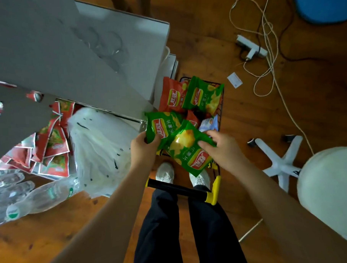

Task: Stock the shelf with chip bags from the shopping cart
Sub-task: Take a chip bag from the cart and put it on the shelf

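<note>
The cart [220,101], a black wire basket with a black-and-yellow handle [183,190], stands on the wood floor [240,188] just right of the grey shelf [110,60]. In it lie a red bag [172,94], a green bag [203,94] leaning on it, more red packs beneath, and a pale blue pack [209,123] at the right edge.

The left hand [142,148] is closed around the lower edge of a second green bag [161,125], held over the cart's near end. The right hand [222,147] pinches a third green bag [189,148] at its right edge, fingers curled onto its face; this bag overlaps the left one.

On a lower shelf level sit red packets [52,148], a white plastic bag [101,146] and clear bottles [38,197].

Beyond the cart, a power strip [251,48] and white cables [268,53] trail over the floor. A white chair base [281,162] stands at right.
</note>
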